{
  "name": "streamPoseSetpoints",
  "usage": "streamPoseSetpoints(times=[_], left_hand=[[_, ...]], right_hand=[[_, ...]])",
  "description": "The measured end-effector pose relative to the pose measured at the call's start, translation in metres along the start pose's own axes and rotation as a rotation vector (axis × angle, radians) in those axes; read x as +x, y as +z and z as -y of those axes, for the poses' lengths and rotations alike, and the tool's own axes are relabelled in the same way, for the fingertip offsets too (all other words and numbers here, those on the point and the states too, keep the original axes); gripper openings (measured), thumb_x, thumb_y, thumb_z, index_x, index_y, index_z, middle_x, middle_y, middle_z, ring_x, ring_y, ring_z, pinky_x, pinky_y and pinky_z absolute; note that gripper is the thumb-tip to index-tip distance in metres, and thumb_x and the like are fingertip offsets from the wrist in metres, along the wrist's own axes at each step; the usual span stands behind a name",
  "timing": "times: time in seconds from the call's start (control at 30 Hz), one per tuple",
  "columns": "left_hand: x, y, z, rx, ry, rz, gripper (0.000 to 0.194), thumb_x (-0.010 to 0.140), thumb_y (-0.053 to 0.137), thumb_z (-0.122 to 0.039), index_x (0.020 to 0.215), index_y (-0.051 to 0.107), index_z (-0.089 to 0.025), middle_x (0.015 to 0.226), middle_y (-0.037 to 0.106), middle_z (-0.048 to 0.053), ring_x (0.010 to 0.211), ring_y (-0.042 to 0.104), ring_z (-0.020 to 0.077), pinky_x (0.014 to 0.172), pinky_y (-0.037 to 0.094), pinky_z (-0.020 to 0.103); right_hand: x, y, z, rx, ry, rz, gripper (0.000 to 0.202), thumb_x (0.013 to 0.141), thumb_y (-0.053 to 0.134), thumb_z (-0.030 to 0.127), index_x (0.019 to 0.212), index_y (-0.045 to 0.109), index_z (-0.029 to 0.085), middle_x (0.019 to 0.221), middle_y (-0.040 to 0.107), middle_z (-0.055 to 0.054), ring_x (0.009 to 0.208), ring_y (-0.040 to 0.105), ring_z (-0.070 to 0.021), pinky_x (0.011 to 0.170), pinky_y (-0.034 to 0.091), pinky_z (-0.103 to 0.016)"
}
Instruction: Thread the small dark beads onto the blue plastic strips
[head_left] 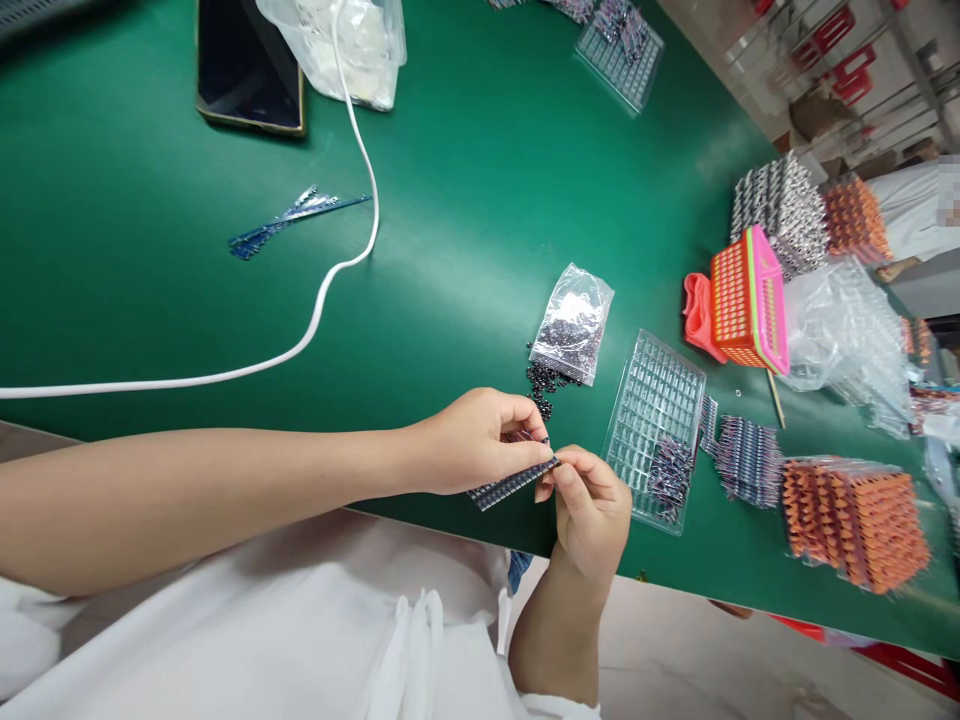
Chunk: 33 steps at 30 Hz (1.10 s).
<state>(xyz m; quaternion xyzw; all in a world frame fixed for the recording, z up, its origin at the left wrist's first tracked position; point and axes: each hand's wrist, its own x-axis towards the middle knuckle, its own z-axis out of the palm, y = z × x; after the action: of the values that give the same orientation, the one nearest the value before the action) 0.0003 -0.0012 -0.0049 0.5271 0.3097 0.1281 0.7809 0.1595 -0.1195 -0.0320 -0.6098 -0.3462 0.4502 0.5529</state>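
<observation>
My left hand (480,440) is closed on a dark strip sheet (510,487) with rows of small pieces, over the near edge of the green table. Thumb and fingers of my right hand (592,505) pinch together at the sheet's right end; what they hold is too small to make out. Just beyond my hands, small dark beads (545,382) lie spilled at the mouth of a clear plastic bag (574,325). To the right of my right hand is a clear compartment tray (637,430) with a pile of thin dark pieces (670,475) in its near part.
A white cable (322,300) crosses the green table (450,250) at left, near blue strips (289,220), a phone (251,70) and a plastic tub (375,60). Baskets (750,300), orange bundles (855,520) and another tray (619,65) lie rightward. A person's white sleeve (907,210) shows far right.
</observation>
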Motion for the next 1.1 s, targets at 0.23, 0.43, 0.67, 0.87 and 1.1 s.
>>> streamPoseSetpoints(times=[0.23, 0.43, 0.67, 0.87, 1.1], left_hand=[[-0.0001, -0.0007, -0.0007, 0.030, 0.017, -0.009, 0.016, 0.080, 0.068, -0.030, 0.077, 0.061, -0.016, 0.071, 0.071, 0.002, 0.063, 0.060, 0.0129, 0.056, 0.045, 0.022], [-0.0008, -0.0012, -0.0020, 0.085, 0.025, -0.017, 0.017, 0.082, 0.067, -0.031, 0.077, 0.062, -0.016, 0.068, 0.068, 0.000, 0.060, 0.056, 0.0114, 0.054, 0.042, 0.022], [-0.0005, -0.0011, -0.0020, 0.076, 0.014, -0.007, 0.016, 0.081, 0.066, -0.031, 0.076, 0.061, -0.016, 0.069, 0.068, 0.000, 0.060, 0.056, 0.0117, 0.055, 0.042, 0.022], [-0.0003, -0.0025, -0.0041, 0.069, -0.005, 0.027, 0.016, 0.077, 0.067, -0.031, 0.076, 0.062, -0.016, 0.068, 0.066, 0.000, 0.059, 0.055, 0.0119, 0.054, 0.041, 0.022], [0.0001, -0.0030, -0.0030, 0.064, -0.019, 0.065, 0.016, 0.076, 0.067, -0.032, 0.077, 0.064, -0.016, 0.069, 0.066, 0.001, 0.062, 0.058, 0.0134, 0.055, 0.042, 0.023]], right_hand=[[0.0001, -0.0006, -0.0006, 0.016, 0.000, 0.003, 0.009, 0.087, 0.072, 0.030, 0.088, 0.075, 0.022, 0.069, 0.066, 0.002, 0.056, 0.063, -0.0112, 0.054, 0.052, -0.024], [-0.0003, 0.0002, 0.0003, -0.024, 0.003, -0.009, 0.011, 0.088, 0.071, 0.031, 0.087, 0.074, 0.021, 0.069, 0.065, 0.002, 0.056, 0.062, -0.0117, 0.054, 0.052, -0.025], [-0.0008, -0.0010, -0.0008, -0.037, 0.014, -0.014, 0.011, 0.087, 0.072, 0.032, 0.086, 0.073, 0.021, 0.072, 0.066, 0.001, 0.057, 0.062, -0.0117, 0.055, 0.053, -0.025], [0.0009, -0.0023, -0.0015, 0.043, 0.043, 0.034, 0.014, 0.083, 0.076, 0.034, 0.084, 0.073, 0.021, 0.075, 0.065, 0.001, 0.053, 0.062, -0.0097, 0.051, 0.052, -0.023], [0.0029, -0.0032, -0.0009, 0.063, 0.078, 0.054, 0.020, 0.078, 0.081, 0.038, 0.083, 0.074, 0.020, 0.078, 0.067, 0.000, 0.052, 0.062, -0.0097, 0.050, 0.054, -0.023]])
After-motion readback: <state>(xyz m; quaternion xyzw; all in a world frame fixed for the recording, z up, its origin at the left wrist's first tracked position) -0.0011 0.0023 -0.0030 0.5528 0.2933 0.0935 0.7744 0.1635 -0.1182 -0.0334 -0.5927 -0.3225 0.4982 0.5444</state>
